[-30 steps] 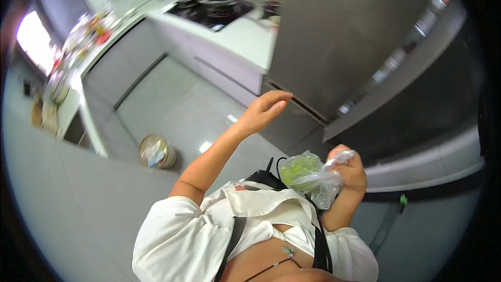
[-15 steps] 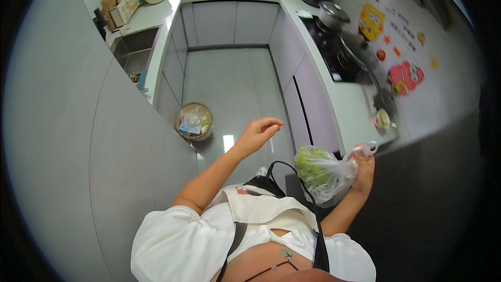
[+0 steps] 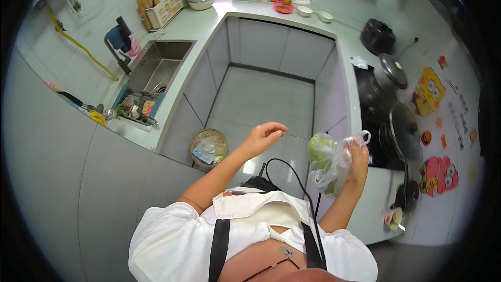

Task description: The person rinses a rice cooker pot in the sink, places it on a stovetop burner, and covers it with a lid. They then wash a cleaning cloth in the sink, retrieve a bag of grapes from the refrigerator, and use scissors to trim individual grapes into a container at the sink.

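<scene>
1. Hands, two, apart from each other. Right hand [image 3: 358, 163]: fingers closed on the gathered top of a clear plastic bag [image 3: 333, 169], one bag loop standing out past the fingers. Left hand [image 3: 265, 140]: raised in the air before the body, fingers loosely curved, well apart from the bag.
2. Bag contents: green produce [image 3: 319, 149], kind unclear through the film. Bag bulges just left of the gripping fingers, near the edge of the right counter [image 3: 378, 198]; contact with that edge cannot be told.
3. Cable [image 3: 280, 159], black: loops up from the waist, in the gap between the hands.
4. Floor [image 3: 266, 99], grey tile: a stretch running from the body to the back cabinets [image 3: 282, 44], bounded by cabinet fronts on three sides.
5. Bin [image 3: 210, 149], round, filled with wrappings: close by the left cabinets, just beyond the left forearm, narrowing the passage there.
6. Right side: paper cup [image 3: 394, 218] at the counter's near end; lidded pan [image 3: 403, 130] and lidded pot [image 3: 391, 71] along the cooktop; black appliance [image 3: 378, 36] farther back.
7. Left side: steel sink [image 3: 162, 62], with a loaded blue-rimmed basket [image 3: 136, 105] at its near end.
8. Back counter: stacked bowls [image 3: 202, 0] in the left corner; red dish [image 3: 284, 8] near the front edge.
</scene>
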### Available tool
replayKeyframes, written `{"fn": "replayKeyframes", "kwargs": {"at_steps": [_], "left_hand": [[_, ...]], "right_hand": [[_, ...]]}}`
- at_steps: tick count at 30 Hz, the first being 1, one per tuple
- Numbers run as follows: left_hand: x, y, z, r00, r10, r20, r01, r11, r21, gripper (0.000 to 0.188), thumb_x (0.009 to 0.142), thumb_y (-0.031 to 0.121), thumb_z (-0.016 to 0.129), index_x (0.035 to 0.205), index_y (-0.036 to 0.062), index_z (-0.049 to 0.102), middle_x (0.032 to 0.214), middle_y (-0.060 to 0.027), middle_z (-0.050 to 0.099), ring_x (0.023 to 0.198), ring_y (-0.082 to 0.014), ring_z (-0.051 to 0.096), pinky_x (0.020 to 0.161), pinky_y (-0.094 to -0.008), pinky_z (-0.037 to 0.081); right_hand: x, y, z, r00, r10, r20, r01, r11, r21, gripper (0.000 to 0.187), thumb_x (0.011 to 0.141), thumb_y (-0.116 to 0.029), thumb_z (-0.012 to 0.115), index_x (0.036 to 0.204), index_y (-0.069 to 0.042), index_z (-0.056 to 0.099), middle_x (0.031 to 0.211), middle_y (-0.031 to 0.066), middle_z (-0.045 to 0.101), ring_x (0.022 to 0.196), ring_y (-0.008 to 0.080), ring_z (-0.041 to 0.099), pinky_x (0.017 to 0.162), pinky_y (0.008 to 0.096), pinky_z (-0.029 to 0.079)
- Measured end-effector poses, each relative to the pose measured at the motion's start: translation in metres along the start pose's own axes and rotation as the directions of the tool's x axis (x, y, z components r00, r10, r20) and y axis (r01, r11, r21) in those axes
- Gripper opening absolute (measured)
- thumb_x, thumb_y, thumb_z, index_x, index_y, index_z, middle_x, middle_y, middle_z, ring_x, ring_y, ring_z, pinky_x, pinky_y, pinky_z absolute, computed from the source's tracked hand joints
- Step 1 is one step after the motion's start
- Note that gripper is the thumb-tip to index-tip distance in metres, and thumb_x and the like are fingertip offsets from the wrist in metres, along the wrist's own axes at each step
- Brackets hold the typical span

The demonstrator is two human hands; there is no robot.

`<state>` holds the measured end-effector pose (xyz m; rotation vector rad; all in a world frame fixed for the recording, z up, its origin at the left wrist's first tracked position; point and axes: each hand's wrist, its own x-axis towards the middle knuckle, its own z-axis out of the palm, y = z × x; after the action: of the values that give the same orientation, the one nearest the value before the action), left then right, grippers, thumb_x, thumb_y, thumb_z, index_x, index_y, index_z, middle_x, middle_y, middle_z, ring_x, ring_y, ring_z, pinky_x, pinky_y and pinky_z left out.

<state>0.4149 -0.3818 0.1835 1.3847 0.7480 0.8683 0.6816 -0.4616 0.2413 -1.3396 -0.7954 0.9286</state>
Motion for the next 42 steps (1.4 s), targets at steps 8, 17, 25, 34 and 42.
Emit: {"fn": "replayKeyframes", "kwargs": {"at_steps": [8, 17, 25, 34, 42], "left_hand": [[0.087, -0.021, -0.115, 0.923, -0.059, -0.381, 0.022, 0.995, -0.1, 0.023, 0.085, 0.012, 0.049, 0.102, -0.0012, 0.054, 0.098, -0.0065, 0.056, 0.091, -0.0143, 0.055, 0.082, -0.0251, 0.041], [0.231, -0.053, -0.258, 0.804, -0.012, -0.595, -0.093, 0.985, -0.146, 0.021, 0.084, 0.01, 0.05, 0.102, -0.0001, 0.055, 0.097, -0.007, 0.057, 0.09, -0.0141, 0.055, 0.08, -0.0247, 0.042], [0.31, -0.052, -0.368, 0.696, -0.018, -0.718, -0.08, 0.991, -0.103, 0.023, 0.083, 0.009, 0.051, 0.104, -0.0019, 0.052, 0.1, -0.0093, 0.057, 0.091, -0.0153, 0.055, 0.081, -0.0253, 0.042], [0.386, -0.063, -0.504, 0.381, -0.077, -0.921, -0.006, 0.996, -0.086, 0.025, 0.085, 0.014, 0.05, 0.107, 0.0025, 0.052, 0.102, -0.0075, 0.057, 0.091, -0.0152, 0.055, 0.08, -0.0256, 0.041], [0.444, -0.069, -0.58, 0.151, -0.156, -0.976, 0.05, 0.987, -0.15, 0.025, 0.085, 0.017, 0.05, 0.107, 0.0057, 0.054, 0.103, -0.0044, 0.057, 0.093, -0.0147, 0.054, 0.08, -0.0269, 0.04]], "right_hand": [[0.196, 0.024, 0.109, 0.976, 0.002, 0.219, -0.044, 0.982, 0.186, 0.018, 0.081, -0.021, 0.058, 0.089, -0.006, 0.053, 0.078, 0.0001, 0.054, 0.069, 0.0074, 0.05, 0.06, 0.021, 0.041], [0.399, 0.025, 0.293, 0.865, -0.013, 0.502, -0.041, 0.994, 0.097, 0.018, 0.081, -0.022, 0.057, 0.088, -0.006, 0.055, 0.075, -0.0015, 0.053, 0.066, 0.0062, 0.05, 0.057, 0.0206, 0.041], [0.537, 0.057, 0.503, 0.713, 0.015, 0.701, -0.056, 0.998, 0.036, 0.015, 0.082, -0.02, 0.055, 0.089, -0.007, 0.057, 0.076, -0.0029, 0.054, 0.065, 0.0057, 0.049, 0.056, 0.0204, 0.039], [0.639, 0.125, 0.724, 0.356, 0.029, 0.934, -0.065, 0.998, -0.006, 0.014, 0.082, -0.019, 0.054, 0.087, -0.006, 0.057, 0.075, -0.002, 0.054, 0.065, 0.0068, 0.047, 0.058, 0.0226, 0.039], [0.675, 0.15, 0.85, 0.127, 0.149, 0.981, -0.155, 0.98, -0.128, 0.019, 0.083, -0.024, 0.054, 0.083, -0.005, 0.056, 0.072, -0.0032, 0.053, 0.063, 0.0059, 0.047, 0.057, 0.0218, 0.038]]}}
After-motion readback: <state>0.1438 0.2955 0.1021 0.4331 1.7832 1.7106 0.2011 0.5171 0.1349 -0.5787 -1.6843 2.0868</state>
